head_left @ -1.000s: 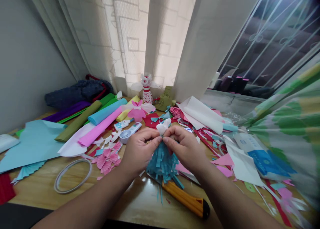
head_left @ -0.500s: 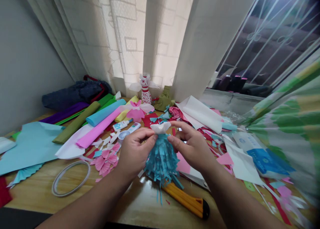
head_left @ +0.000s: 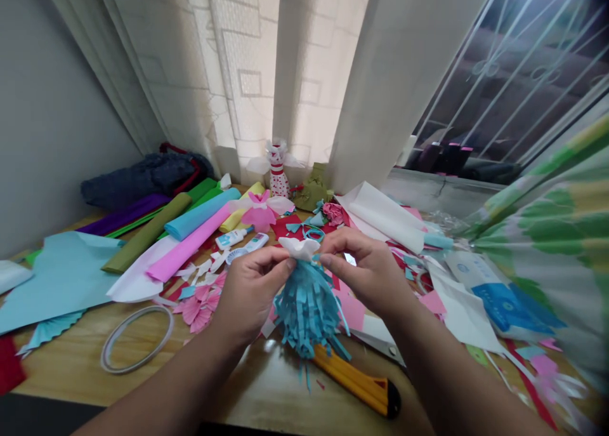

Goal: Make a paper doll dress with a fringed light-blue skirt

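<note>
A paper craft (head_left: pixel 311 315) with a fringed blue skirt and a white paper top (head_left: pixel 299 248) is held upright above the table. My left hand (head_left: pixel 254 280) pinches it at the left, where white meets blue, between thumb and forefinger. Closed in a pinch just right of the white top, my right hand (head_left: pixel 364 264) grips a thin blue paper strip (head_left: pixel 314 233) that loops up behind the craft. Beneath the skirt lies a yellow utility knife (head_left: pixel 356 379), its front end hidden by the fringe. Scissors (head_left: pixel 380 341) lie partly covered by my right forearm.
A tape roll (head_left: pixel 137 339) lies at the left. Crepe paper rolls (head_left: pixel 190 239), a glue bottle (head_left: pixel 233 238) and pink paper pieces (head_left: pixel 202 303) are behind it. At the back stands a red-and-white paper figure (head_left: pixel 278 176). A blue-and-white packet (head_left: pixel 504 303) is at the right.
My right fingers have drawn together into a pinch, and a loop of blue strip now shows above them. The white top has shifted slightly left and down; the fringe has swung and spread.
</note>
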`<state>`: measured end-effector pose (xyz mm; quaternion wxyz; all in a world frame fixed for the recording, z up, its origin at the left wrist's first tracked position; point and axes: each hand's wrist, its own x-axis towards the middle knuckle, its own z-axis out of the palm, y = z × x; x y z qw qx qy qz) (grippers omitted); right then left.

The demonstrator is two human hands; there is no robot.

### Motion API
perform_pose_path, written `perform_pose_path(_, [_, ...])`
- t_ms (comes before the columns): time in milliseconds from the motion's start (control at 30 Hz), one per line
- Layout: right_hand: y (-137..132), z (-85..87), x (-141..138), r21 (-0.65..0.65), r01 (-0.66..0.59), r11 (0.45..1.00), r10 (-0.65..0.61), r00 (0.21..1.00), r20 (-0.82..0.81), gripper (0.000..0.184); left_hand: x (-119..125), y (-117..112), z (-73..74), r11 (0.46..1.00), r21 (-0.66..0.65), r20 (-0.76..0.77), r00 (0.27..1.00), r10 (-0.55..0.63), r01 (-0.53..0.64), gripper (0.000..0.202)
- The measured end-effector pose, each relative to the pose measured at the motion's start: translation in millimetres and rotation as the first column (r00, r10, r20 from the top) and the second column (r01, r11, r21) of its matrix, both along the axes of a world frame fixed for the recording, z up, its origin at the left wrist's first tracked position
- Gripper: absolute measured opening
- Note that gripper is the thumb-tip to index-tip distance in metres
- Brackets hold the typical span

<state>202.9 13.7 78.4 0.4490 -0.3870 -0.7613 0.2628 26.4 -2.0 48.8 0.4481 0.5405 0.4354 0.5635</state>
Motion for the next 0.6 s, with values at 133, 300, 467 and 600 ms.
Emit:
perform_pose_path(133, [-12, -0.5, -8, 0.004, 0.012, 1.000, -0.012, 0.997, -0.070, 0.007, 4, -2, -0.8, 0.999, -0.015, 0.020, 0.999, 0.038, -0.037, 0.008])
perform_pose_path(300, [-21, -3.3, -16, 0.097, 0.060, 0.993, -0.048, 0.992, -0.117, 0.008, 6, -6, -1.2, 0.996, -0.041, 0.046, 0.996, 0.076, -0.074, 0.008])
perform_pose_path(467, [-26, -6.9, -21, 0.263, 0.196, 0.945, -0.180, 0.980, -0.084, 0.013, 5, -9, -5.0, 0.996, -0.067, 0.048, 0.997, 0.060, -0.056, 0.012])
perform_pose_path(600, [-27, -13.2, -23, 0.290, 0.275, 0.916, -0.252, 0.961, -0.115, 0.012, 6, -10, -6.5, 0.994, -0.083, 0.084, 0.994, 0.076, -0.069, 0.011])
